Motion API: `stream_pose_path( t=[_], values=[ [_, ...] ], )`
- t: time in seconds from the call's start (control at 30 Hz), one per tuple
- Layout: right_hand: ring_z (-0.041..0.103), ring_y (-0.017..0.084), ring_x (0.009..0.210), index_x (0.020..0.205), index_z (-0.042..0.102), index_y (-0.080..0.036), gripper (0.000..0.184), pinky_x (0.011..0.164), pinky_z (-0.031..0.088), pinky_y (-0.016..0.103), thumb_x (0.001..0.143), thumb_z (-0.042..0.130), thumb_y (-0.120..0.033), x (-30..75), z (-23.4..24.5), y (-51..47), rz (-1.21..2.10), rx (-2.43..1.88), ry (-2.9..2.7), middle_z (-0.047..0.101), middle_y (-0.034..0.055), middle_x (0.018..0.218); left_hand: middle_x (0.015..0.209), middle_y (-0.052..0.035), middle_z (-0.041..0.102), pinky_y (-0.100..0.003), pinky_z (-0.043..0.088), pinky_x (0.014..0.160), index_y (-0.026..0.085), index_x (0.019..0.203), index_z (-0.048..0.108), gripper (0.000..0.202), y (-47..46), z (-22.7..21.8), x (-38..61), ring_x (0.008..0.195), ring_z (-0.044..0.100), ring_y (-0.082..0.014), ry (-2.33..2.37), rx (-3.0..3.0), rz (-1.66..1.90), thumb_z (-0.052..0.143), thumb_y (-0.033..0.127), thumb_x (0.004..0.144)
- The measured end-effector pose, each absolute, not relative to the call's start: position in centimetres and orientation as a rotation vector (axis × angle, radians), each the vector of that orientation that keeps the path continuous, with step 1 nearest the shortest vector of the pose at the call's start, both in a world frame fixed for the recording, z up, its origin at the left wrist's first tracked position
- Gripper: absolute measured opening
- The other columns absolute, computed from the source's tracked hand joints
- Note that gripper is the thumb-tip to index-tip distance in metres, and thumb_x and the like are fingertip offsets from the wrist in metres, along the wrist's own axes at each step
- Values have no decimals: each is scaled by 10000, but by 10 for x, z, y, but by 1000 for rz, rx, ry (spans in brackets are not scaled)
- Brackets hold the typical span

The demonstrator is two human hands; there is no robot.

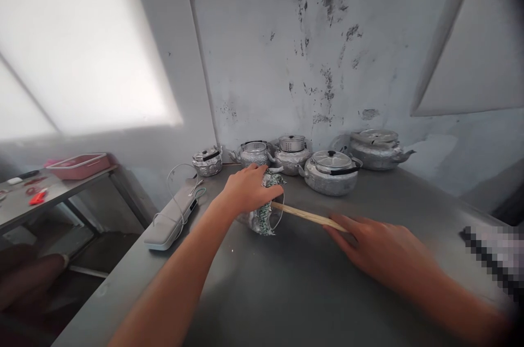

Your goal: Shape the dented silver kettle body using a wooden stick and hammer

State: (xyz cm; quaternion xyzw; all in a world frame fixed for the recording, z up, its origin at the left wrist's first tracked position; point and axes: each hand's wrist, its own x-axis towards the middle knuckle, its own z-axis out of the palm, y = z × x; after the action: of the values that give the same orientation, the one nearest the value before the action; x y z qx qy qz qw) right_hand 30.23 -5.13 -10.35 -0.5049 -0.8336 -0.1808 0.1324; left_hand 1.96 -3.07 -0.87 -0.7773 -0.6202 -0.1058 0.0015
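A small silvery metal kettle (pixel 248 222) lies tipped on the grey table, its mouth turned to the right. Cloth-like green-and-white patterned material (pixel 265 216) lines its rim. My left hand (pixel 251 189) grips the upper side of the kettle, thumb towards the opening; its far fingertips are hidden. In my right hand (pixel 379 243) is a pale wooden stick (pixel 305 214), held near its right end. The stick's other end reaches the kettle's mouth; whether it touches the inside cannot be made out.
Several metal kettles, including a lidded one (pixel 331 178), stand along the wall. A white case-like box (pixel 172 221) with a cable lies at the table's left edge. A side table holds a pink tray (pixel 79 167) and a red object (pixel 38 197).
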Motion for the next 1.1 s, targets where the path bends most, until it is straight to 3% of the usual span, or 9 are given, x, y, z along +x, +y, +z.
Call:
stream_pose_path(
  t=[0.23, 0.43, 1.1],
  values=[
    [622, 185, 518, 997, 688, -304, 396, 501, 156, 296, 1012, 371, -540, 301, -98, -52, -446, -1501, -2436, 706, -4, 702, 1567, -149, 463, -487, 405, 1115, 158, 1527, 452, 788, -31, -8, 20, 1403, 462, -386, -1954, -2441, -355, 388, 633, 901],
    [637, 176, 554, 991, 685, -296, 398, 507, 200, 292, 1021, 366, -532, 301, -98, -54, -340, -1463, -2452, 702, -2, 703, 1594, -116, 436, -462, 400, 1122, 196, 1546, 424, 783, -30, -9, 20, 1408, 462, -373, -1953, -2446, -354, 382, 641, 904],
    [667, 200, 614, 1052, 679, -334, 400, 523, 192, 295, 1026, 347, -555, 299, -97, -55, -337, -1526, -2425, 717, -9, 789, 1577, -133, 451, -472, 402, 1122, 155, 1549, 423, 798, -31, -10, 22, 1396, 471, -377, -1948, -2434, -370, 401, 618, 900]
  ],
)
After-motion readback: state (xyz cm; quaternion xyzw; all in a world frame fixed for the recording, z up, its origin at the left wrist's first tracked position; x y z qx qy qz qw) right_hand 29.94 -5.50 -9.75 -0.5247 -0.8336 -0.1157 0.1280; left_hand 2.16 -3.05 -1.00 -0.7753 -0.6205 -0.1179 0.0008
